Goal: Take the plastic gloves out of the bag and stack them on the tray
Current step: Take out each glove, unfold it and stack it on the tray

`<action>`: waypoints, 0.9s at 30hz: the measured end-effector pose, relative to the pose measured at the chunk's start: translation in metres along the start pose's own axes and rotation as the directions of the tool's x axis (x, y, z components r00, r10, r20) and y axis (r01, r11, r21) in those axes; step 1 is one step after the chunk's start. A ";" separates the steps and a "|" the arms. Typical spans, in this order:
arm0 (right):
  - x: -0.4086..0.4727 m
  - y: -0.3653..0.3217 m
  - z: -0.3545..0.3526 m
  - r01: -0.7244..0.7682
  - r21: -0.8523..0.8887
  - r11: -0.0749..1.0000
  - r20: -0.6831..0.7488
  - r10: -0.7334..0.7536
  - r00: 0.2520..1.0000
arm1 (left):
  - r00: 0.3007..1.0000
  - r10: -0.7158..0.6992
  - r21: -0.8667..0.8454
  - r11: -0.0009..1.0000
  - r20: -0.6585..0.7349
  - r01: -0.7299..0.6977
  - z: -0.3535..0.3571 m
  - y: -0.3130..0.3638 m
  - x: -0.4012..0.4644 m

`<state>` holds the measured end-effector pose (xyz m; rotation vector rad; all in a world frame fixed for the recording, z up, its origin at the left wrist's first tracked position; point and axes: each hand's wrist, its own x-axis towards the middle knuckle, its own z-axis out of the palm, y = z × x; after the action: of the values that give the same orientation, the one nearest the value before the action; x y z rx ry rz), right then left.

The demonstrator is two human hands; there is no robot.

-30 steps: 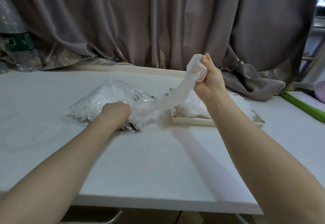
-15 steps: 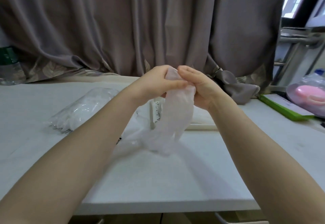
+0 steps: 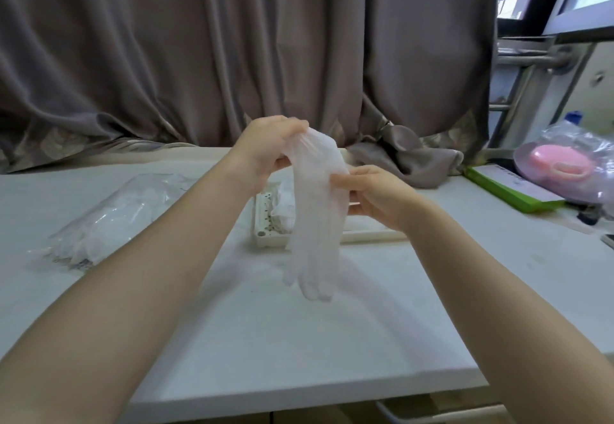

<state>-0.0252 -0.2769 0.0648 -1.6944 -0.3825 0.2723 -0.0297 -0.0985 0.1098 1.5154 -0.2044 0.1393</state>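
A clear plastic glove hangs in front of me, fingers down, above the table. My left hand pinches its cuff at the top. Lower on the right side, my right hand pinches the glove's edge. Behind the glove lies the cream tray, with crumpled gloves on it, partly hidden by the hanging one. The clear bag, still holding gloves, lies on the table at the left, apart from both hands.
The white table ends in a front edge near me. A grey curtain hangs behind, its tied end resting on the table. At the right lie a green-edged box and a bagged pink object.
The glove came fully out of the bag. My left hand left the bag and took the glove's top; my right hand slid lower down its side. The glove now hangs straight.
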 end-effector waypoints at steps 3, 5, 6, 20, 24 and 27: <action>0.001 -0.002 -0.012 0.149 -0.183 0.972 -0.134 -0.175 0.976 | 0.971 -0.009 -0.098 0.995 0.240 0.033 -0.007 0.000 0.002; -0.001 -0.007 -0.019 0.236 -0.237 0.942 -0.197 -0.285 0.938 | 0.903 -0.032 -0.179 0.977 0.428 0.119 -0.008 -0.003 0.004; -0.001 -0.009 -0.023 0.262 -0.259 0.930 -0.219 -0.321 0.921 | 0.878 -0.035 -0.221 0.962 0.477 0.158 -0.007 -0.006 0.006; 0.006 -0.015 -0.022 0.217 -0.308 0.926 -0.224 -0.292 0.930 | 0.863 -0.124 -0.344 0.882 0.489 0.322 -0.008 -0.040 0.018; 0.003 -0.018 -0.016 0.195 -0.350 0.916 -0.139 -0.257 0.956 | 0.820 -0.118 -0.232 0.928 0.560 0.292 -0.009 -0.034 0.019; 0.001 -0.019 -0.024 0.130 -0.386 0.913 -0.085 -0.176 0.981 | 0.873 -0.120 -0.193 0.953 0.472 0.235 -0.013 -0.039 0.026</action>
<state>-0.0171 -0.2963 0.0874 -2.0365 -0.5011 -0.0237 0.0051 -0.0887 0.0771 1.2912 -0.4387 -0.3871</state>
